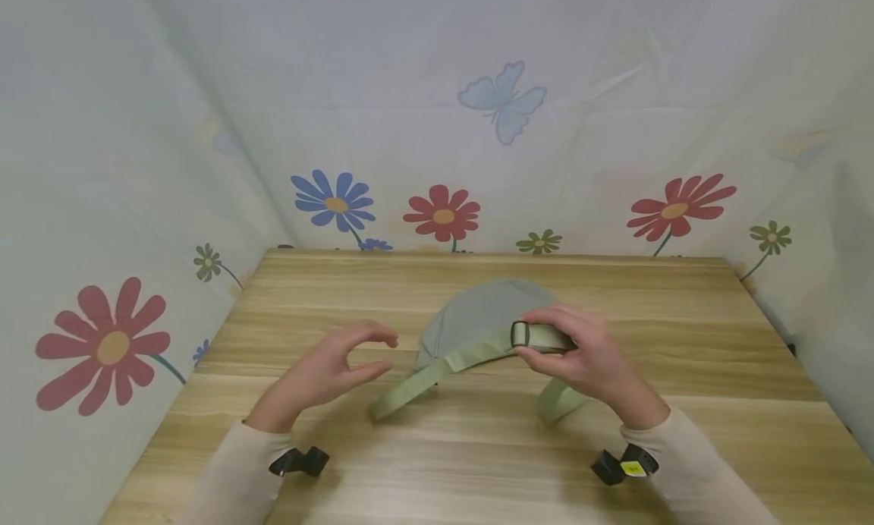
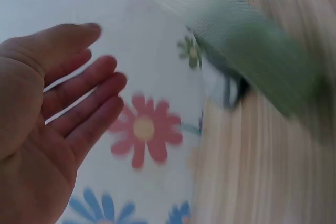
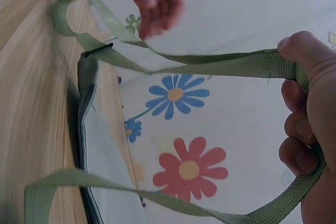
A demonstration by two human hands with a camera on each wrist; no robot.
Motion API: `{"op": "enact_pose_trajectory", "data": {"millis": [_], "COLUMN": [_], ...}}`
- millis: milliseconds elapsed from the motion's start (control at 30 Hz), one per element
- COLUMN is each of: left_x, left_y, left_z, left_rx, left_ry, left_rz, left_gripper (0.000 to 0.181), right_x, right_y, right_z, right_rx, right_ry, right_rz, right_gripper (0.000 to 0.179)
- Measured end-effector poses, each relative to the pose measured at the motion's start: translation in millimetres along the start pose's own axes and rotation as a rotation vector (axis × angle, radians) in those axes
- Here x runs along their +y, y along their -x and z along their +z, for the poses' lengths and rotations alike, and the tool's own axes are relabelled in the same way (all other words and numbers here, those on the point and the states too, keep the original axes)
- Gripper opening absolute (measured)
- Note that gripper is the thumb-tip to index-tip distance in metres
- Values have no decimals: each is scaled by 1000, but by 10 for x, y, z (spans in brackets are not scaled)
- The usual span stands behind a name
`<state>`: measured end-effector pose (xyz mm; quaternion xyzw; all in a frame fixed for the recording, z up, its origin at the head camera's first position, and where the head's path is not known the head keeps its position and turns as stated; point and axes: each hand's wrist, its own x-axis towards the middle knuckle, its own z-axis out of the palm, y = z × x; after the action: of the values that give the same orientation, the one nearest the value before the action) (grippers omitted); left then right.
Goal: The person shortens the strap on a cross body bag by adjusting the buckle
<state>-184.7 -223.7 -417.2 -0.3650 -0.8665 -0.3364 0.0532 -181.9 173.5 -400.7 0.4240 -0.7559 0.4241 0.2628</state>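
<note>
A person's right hand [image 1: 595, 352] pinches a green webbing strap [image 1: 471, 352] at its dark slide buckle [image 1: 514, 334], right of center in the frame, thumb below and fingers above; in the right wrist view the other fingers curl in. The grip at the buckle appears meant to keep the webbing raised and the slider steady. The left hand [image 1: 331, 367], left of center, holds nothing, its thumb and fingers parted in a wide gap facing the strap, seemingly posed to leave room for the band. Behind the webbing, a gray half-moon bag [image 1: 478, 312] lies in the middle of the wood-grain table [image 1: 437, 464], which appears to bear its weight. The strap crosses the bag's front edge and the right hand hides its right side; a loose loop droops below that hand. Black wrist devices [image 1: 300, 461] [image 1: 617, 466] sit at both cuffs, lower left and lower right. A flower-print backdrop [image 1: 382, 92] fills the upper frame.
</note>
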Motion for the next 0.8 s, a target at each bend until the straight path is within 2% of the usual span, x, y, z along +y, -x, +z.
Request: {"op": "enact_pose_trajectory", "data": {"millis": [100,200,333,467,600,800], "left_x": [246,473,653,709,719,676], "left_y": [-210,-410,-610,-712,-739,-680], "left_z": [151,308,491,607,644,598], "left_rx": [3,21,50,72,83,127], "left_ry": [9,19,66,160,237,248], "left_rz": [62,99,113,111,114,113], "left_gripper": [35,43,52,47,38,29], "right_x": [-21,-45,-81,-90,-74,-12], "right_y": [-44,-86,-132,-150,-142,-87], "right_z": [93,166,221,246,239,81], "right_rx": [7,10,-1,-15,-28,-73], "right_ry": [2,1,-11,-34,-45,-2], "right_rz": [-15,-21,-26,-40,-49,-33], "right_gripper": [41,41,43,42,40,38]}}
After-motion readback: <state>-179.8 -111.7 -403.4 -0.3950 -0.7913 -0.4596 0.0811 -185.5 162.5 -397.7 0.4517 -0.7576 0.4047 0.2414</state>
